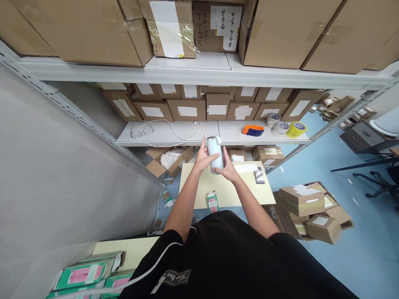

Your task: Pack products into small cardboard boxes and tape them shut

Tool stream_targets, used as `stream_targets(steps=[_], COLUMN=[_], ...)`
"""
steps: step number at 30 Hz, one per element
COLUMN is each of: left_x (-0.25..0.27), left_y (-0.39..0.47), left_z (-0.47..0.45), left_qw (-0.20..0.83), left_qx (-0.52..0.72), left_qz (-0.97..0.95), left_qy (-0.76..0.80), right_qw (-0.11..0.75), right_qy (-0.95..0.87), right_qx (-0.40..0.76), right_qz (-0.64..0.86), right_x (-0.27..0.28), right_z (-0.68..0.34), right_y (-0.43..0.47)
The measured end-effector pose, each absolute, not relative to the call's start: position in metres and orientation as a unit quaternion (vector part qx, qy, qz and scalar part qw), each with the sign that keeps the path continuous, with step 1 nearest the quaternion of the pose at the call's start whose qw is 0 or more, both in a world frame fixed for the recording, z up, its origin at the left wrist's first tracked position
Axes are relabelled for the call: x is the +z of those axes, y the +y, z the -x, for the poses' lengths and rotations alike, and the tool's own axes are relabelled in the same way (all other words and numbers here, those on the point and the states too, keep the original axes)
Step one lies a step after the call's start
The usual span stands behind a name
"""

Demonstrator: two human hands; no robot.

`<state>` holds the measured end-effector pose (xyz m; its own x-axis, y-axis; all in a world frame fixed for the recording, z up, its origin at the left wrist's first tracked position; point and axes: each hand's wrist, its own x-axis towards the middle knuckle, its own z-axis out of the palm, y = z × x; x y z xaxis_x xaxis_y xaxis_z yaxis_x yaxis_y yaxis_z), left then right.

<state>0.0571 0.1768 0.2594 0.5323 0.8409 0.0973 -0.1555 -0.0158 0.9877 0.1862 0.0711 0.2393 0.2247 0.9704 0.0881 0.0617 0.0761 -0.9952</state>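
A pale blue tumbler [215, 155] with a metal rim and a small light tab near its top is held up over the cream table [190, 187]. My left hand [203, 158] grips its upper left side, thumb across the front. Low on the right side, my right hand [228, 168] closes on it with the thumb near the base. Below them, by the table's near edge, stands a green and pink box [213, 202] with its top flaps raised. A white paper [246, 167] and a phone-like dark item [259, 175], partly blurred out, lie to the right.
Ahead, a shelf [199, 141] carries a white cable [174, 131], glasses [145, 131], an orange and blue item [253, 130] and tape rolls [296, 129]. An open carton [156, 166] sits left; stacked cartons [322, 226] stand right. More green boxes [82, 275] lie behind left.
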Motion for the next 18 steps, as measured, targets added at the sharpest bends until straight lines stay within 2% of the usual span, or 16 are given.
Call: stream_targets(steps=[6,10,15,18], left_x=[0.256,0.251,0.243,0.239], left_y=[0.179,0.179,0.178,0.177], left_z=[-0.059,-0.059,-0.059,-0.059], left_qw=[0.631,0.675,0.67,0.689], left_qx=[0.396,0.375,0.369,0.352], left_qz=[-0.601,-0.579,-0.585,-0.569], left_qy=[0.29,0.263,0.269,0.28], right_qw=[0.571,0.565,0.561,0.552], right_qy=[-0.442,-0.448,-0.422,-0.456], right_qx=[0.37,0.418,0.315,0.328], right_qz=[0.585,0.553,0.639,0.616], right_x=[0.235,0.234,0.231,0.229], right_z=[-0.186,-0.186,-0.186,-0.187], right_y=[0.07,0.069,0.067,0.066])
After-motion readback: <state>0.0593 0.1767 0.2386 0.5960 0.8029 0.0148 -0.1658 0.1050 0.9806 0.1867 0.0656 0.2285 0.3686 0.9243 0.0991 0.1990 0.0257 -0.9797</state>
